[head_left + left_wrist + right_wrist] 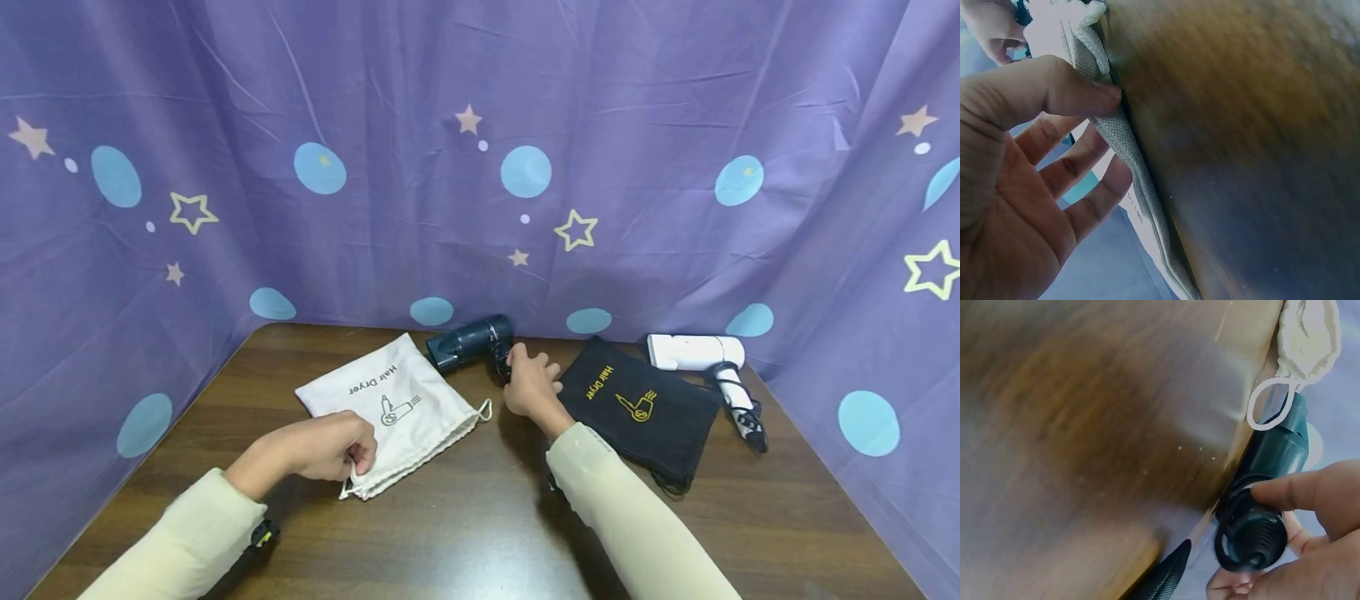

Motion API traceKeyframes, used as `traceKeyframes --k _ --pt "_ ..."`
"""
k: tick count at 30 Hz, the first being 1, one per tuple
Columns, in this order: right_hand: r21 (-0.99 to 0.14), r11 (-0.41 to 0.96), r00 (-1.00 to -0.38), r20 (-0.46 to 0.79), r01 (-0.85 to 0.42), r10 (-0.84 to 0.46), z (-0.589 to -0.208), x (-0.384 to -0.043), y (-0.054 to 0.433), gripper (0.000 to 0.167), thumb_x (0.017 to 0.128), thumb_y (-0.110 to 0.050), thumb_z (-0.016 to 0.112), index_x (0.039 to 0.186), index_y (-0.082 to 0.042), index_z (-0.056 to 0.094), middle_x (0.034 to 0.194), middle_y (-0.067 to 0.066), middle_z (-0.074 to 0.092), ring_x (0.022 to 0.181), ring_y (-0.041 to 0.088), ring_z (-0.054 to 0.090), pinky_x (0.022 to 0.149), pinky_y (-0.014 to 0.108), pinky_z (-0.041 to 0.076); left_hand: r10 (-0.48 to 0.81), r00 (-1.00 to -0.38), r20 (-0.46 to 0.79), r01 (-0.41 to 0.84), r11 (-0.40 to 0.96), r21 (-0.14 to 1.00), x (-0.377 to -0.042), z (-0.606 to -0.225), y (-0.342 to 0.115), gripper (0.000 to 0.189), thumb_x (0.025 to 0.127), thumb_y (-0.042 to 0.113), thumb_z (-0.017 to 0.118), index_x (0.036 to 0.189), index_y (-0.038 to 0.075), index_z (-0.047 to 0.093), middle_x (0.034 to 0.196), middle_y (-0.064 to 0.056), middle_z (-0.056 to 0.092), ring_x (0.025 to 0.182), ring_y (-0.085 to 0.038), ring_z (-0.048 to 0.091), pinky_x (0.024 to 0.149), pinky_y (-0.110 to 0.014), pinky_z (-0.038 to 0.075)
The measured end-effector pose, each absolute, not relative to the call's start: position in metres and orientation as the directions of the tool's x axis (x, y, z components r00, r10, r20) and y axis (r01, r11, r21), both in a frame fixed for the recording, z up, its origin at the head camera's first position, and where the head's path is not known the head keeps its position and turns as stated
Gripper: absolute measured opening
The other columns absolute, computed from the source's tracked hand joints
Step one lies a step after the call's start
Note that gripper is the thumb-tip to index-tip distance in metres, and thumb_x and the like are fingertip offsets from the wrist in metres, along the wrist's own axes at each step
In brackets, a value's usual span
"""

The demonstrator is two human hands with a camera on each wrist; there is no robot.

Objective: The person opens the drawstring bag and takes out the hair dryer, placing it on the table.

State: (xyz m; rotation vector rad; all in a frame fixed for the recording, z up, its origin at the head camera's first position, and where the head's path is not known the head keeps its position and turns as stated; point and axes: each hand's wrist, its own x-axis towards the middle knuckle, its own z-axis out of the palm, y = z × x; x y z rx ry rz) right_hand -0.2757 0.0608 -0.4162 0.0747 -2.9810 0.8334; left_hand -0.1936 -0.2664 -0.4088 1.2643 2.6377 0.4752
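Note:
My left hand [324, 447] pinches the open edge of a white drawstring bag [408, 433], lying flat with "Hair Dryer" print and a dryer drawing. In the left wrist view, the thumb lies on top of the bag's hem [1124, 140] and the other fingers are beneath it. Just behind the bag lies a dark green hair dryer [467, 343]. My right hand [531, 387] grips its handle, around which the black cord [1222, 540] is wound. The dryer's nozzle points left, toward the bag, whose white cord loop [1251, 412] overlaps it in the right wrist view.
To the right lies a black drawstring bag [637, 408] with yellow print. Beside it, at the table's right side, is a white hair dryer [693, 352] with its cord wrapped on the handle. A purple curtain [637, 108] borders the wooden table [450, 542] behind and at both sides.

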Motion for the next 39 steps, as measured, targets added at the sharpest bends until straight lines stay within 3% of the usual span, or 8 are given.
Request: traceKeyframes --k 12,19,27,33,39 --pt "-0.466 0.881 -0.997 0.026 -0.082 -0.079 -0.417 -0.274 0.064 0.044 0.077 0.001 0.071 0.113 -0.015 0.051 0.114 0.019 0.048 0.11 0.044 0.043 0.086 0.058 0.041 0.771 -0.636 -0.042 0.706 0.602 0.373 -0.193 -0.408 -0.267 0.035 0.059 -0.012 0.061 0.068 0.022 0.062 0.066 0.013 0.052 0.062 0.003 0.045 0.055 -0.019 0.04" --pt "-0.408 0.894 -0.981 0.03 -0.186 -0.19 -0.41 -0.266 0.073 0.041 0.091 -0.016 0.073 0.128 -0.016 0.055 0.122 0.024 0.054 0.112 0.045 0.048 0.087 0.059 0.043 0.749 -0.659 -0.073 0.687 0.638 0.348 -0.191 -0.404 -0.265 0.039 0.059 -0.014 0.061 0.069 0.024 0.063 0.069 0.012 0.053 0.065 0.001 0.046 0.059 -0.02 0.042" --pt "-0.266 0.914 -0.951 0.041 -0.305 -0.305 -0.401 -0.247 0.083 0.058 0.097 -0.028 0.07 0.149 -0.024 0.047 0.137 0.027 0.051 0.118 0.05 0.049 0.088 0.06 0.045 0.735 -0.673 -0.082 0.681 0.658 0.321 -0.189 -0.395 -0.264 0.04 0.059 -0.011 0.066 0.074 0.026 0.066 0.077 0.014 0.057 0.072 -0.004 0.054 0.066 -0.024 0.047" --pt "-0.2 0.902 -0.924 0.073 -0.383 -0.376 -0.401 -0.237 0.091 0.06 0.097 -0.032 0.07 0.151 -0.024 0.046 0.135 0.025 0.053 0.118 0.049 0.05 0.088 0.06 0.046 0.721 -0.693 0.015 0.705 0.672 0.226 -0.191 -0.398 -0.264 0.028 0.067 0.003 0.069 0.077 0.028 0.064 0.081 0.016 0.057 0.079 -0.008 0.056 0.071 -0.029 0.048" --pt "-0.141 0.876 -0.887 0.114 -0.461 -0.448 -0.407 -0.227 0.102 0.059 0.098 -0.037 0.068 0.151 -0.022 0.047 0.131 0.021 0.055 0.115 0.045 0.05 0.086 0.056 0.044 0.745 -0.649 0.156 0.761 0.635 0.131 -0.197 -0.403 -0.254 0.014 0.077 0.014 0.071 0.085 0.024 0.067 0.087 0.013 0.059 0.086 -0.007 0.056 0.076 -0.033 0.049"
